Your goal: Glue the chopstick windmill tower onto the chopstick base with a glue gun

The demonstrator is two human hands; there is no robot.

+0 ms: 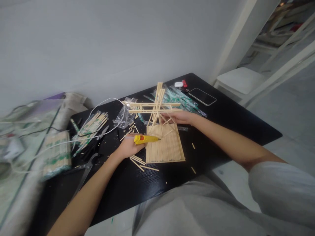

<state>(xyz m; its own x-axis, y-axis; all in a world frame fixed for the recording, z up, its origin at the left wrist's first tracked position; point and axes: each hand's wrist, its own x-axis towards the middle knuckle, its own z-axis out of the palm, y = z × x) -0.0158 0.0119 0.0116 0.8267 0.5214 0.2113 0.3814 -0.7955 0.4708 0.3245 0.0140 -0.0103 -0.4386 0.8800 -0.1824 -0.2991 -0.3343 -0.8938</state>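
My left hand [130,146] is closed around a yellow hot glue gun [142,140]. The gun's nozzle points right, over a flat base [165,149] of light wooden sticks laid side by side. A windmill-like stick model [157,110], with crossed paired sticks at its top, rises at the far end of this base. Behind the model, my right hand [180,117] grips its upper right side, its fingertips partly hidden by the sticks. Short loose sticks [138,160] lie left of the base, near my left hand.
Scissors [98,137], pliers [88,167] and bundled sticks [94,124] lie at the left, beside a wrapped pack [57,154]. A white cord [95,106] loops there. Empty green-printed wrappers [179,98] and a phone [202,96] lie at the back right of the black table [236,126].
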